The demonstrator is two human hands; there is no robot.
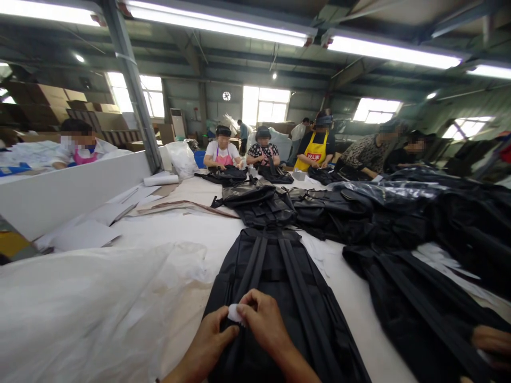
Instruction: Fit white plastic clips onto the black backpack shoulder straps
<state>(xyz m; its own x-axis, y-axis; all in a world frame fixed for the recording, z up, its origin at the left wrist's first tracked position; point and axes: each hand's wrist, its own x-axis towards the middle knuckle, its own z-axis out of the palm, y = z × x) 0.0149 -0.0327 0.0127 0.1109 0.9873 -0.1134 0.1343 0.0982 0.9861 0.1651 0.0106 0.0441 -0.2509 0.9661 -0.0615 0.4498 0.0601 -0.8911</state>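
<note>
Backpack [275,266] lying flat at six o'clock, straps [297,282] running toward twelve.
Over its nine o'clock side, the right hand [264,322], nearly closed, pinches, and the left hand [211,340], loosely curled, grip unclear to me, touches a white scrap [235,314].

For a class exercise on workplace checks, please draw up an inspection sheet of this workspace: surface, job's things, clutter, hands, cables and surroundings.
Surface: white-covered table.
Job's things: black backpack lying with its straps uppermost; small white piece held above it, its exact nature unclear.
Clutter: thin white sheeting at left; loose papers by the white partition; more black bags piled beyond and at right.
Hands: right hand pinches the white piece; left hand touches its edge.
Cables: nothing seen on the table.
Surroundings: several people beyond the table; another person's hand at the right edge; strip lights lit overhead.
</note>
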